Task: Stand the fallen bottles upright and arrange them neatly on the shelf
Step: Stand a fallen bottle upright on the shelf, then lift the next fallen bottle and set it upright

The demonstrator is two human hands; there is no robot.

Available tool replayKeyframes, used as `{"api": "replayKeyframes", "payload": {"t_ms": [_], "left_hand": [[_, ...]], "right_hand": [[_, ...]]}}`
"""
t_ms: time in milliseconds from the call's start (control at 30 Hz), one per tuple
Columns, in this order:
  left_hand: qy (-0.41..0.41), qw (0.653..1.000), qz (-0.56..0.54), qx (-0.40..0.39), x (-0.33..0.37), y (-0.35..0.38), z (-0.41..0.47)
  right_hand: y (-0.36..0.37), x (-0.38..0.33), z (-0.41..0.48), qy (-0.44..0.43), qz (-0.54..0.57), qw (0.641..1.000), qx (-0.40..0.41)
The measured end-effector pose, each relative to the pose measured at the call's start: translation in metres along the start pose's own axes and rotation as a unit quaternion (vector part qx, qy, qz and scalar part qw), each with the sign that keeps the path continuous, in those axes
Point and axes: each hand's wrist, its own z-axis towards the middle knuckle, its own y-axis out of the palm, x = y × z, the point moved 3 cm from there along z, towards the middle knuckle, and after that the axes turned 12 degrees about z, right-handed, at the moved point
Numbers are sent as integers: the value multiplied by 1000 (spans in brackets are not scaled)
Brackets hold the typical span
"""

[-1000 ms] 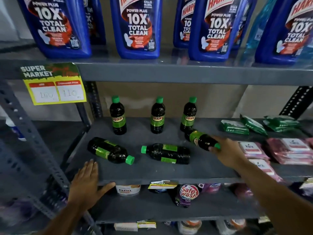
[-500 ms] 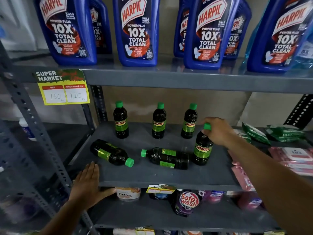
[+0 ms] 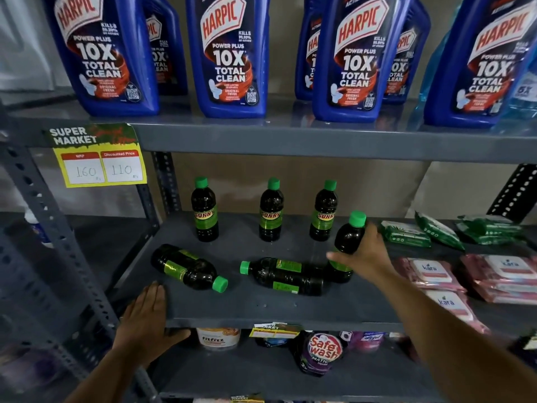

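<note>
Grey metal shelf (image 3: 261,311) in a shop aisle, blue Harpic jugs (image 3: 229,56) lined up on the tier above, wipe packs (image 3: 430,270) off to the right. On the middle tier three dark bottles (image 3: 270,210) with green caps stand in a back row, evenly spaced.

Right hand (image 3: 367,254) is wrapped around a fourth bottle (image 3: 350,235), fingers curled round its lower body, cap up and leaning slightly right. Its base sits just at the end of a fallen bottle (image 3: 283,276) lying cap-left; I can't tell if the two touch. Another fallen one (image 3: 189,267) lies further left, cap pointing to the front edge.

What could go wrong, I reckon: the held bottle is tilted and crowded at the bottom, so setting it down where it is could catch the lying bottle's end and tip over, or nudge that one into a roll (round bottles, smooth shelf). The left one looks the likeliest to roll off the front if bumped.

Pose-wise, the right arm reaches in from lower right, wrist bent inward. Left hand (image 3: 146,324) lies flat and open over the shelf's front left edge, thumb hooked underneath, holding nothing.
</note>
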Motion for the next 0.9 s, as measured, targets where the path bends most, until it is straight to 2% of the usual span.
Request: {"api": "replayKeyframes", "payload": {"t_ms": [100,167,333,367,433,467,500,533,600,667,733,900], "left_hand": [[-14,1000,-4,-1,4,-4,-1],[-16,1000,3,-15,5,-6,-1],[-18,998,39,-53,6,-8,-1],[-16,997,47,-60,7,-8,-1],[-10,996,59,-65,8,-11,-1],[-7,996,61,-67,7,-12,-1],[-4,996,61,-71,6,-13,-1],[-1,995,62,-76,6,-15,-1],[0,994,68,-88,6,-17,-1],[0,992,69,-103,7,-19,-1],[-1,991,65,-121,8,-20,-1],[0,987,56,-148,8,-21,0]], "right_hand": [[15,17,0,18,51,998,27],[22,18,4,18,80,996,19],[31,11,0,-11,88,996,15],[31,11,-8,-38,51,997,50],[39,1,-30,-195,-45,970,137],[50,-7,-41,-287,-76,946,131],[64,-13,-48,-354,-109,926,77],[80,-20,-52,-384,-148,911,-11],[108,-24,-49,-322,-254,895,-178],[122,-23,-39,-211,-327,884,-259],[129,-26,-33,-171,-351,886,-250],[136,-30,-30,-173,-297,928,-144]]}}
